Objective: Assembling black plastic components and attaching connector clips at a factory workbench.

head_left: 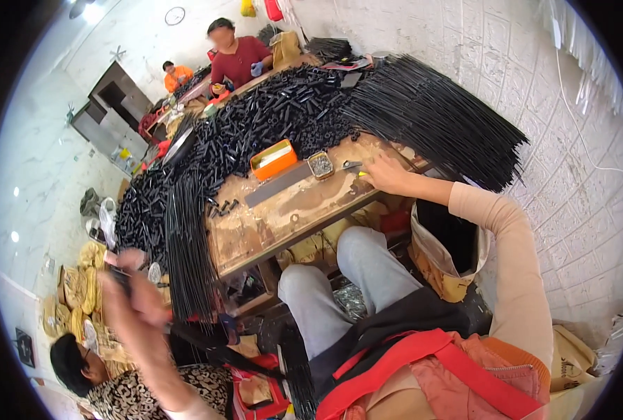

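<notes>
My right hand (pixel 385 173) is closed round the yellow-handled pliers (pixel 353 166), low over the wooden table (pixel 262 227); their dark jaws point left. My left hand (pixel 135 297), smeared by motion, is off the table's left side. Something dark (pixel 120 280) shows by its fingers, too blurred to make out. Left of the pliers stands a small tin of metal bits (pixel 320 165). Beyond a flat grey bar (pixel 278 183) sits an orange box (pixel 273 159) with pale contents.
Black tubular pieces (pixel 269 112) are heaped across the table's back. Long black rods lie in bundles at right (pixel 437 115) and left (pixel 185 245). A sack (pixel 441 262) stands right of my knees. One person (pixel 157 385) is at lower left, another (pixel 238 59) behind the heap.
</notes>
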Available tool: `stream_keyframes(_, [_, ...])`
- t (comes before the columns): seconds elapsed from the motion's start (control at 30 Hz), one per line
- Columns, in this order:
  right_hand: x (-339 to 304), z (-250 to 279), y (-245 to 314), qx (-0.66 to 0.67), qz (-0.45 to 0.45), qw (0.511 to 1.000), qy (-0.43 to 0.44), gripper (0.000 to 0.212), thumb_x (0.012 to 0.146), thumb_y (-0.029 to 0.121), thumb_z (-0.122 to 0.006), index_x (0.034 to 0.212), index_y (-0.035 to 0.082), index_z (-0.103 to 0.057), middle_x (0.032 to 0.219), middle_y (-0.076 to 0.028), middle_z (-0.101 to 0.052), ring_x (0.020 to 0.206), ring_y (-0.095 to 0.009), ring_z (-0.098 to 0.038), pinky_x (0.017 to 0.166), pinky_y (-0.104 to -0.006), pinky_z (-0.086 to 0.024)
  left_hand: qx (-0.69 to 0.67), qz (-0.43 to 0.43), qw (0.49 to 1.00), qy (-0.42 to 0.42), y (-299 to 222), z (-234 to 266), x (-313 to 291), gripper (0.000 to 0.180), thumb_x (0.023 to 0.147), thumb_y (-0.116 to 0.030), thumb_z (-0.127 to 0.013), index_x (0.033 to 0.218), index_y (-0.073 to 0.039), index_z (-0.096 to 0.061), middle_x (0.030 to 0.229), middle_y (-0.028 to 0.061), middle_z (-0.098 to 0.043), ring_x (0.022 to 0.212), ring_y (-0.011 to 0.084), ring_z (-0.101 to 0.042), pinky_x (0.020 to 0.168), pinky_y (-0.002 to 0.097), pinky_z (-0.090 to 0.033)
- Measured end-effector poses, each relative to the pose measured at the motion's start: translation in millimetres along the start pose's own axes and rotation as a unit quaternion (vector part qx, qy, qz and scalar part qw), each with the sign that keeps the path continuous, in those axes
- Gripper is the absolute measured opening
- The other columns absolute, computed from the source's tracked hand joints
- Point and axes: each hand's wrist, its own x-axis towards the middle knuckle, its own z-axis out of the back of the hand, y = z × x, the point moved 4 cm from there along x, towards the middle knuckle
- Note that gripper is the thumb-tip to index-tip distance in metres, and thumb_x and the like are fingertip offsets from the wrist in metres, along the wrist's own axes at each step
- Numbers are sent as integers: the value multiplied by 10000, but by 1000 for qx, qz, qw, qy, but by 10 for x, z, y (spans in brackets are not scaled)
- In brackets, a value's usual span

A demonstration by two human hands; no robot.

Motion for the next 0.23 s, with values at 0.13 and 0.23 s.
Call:
stream_keyframes(0.13, [242, -23, -209, -62, 64, 995, -36, 257, 883, 280, -587, 946, 38, -647, 993, -193, -616, 997, -364, -561, 713, -446, -497, 133, 135, 981, 52, 1072, -235, -663, 574, 1022, -516, -327, 1004, -27, -628, 550, -49, -376, 452, 50, -335, 409, 218, -249])
stream_keyframes(0.23, [641, 212, -191, -121, 75, 985, -100, 222, 863, 267, -584, 904, 62, -659, 967, -166, -613, 950, -342, -569, 682, -436, -488, 204, 188, 960, 33, 2062, 11, -1042, 500, 1050, -386, -298, 1003, -17, -633, 573, -17, -431, 483, 66, -392, 439, 236, -305])
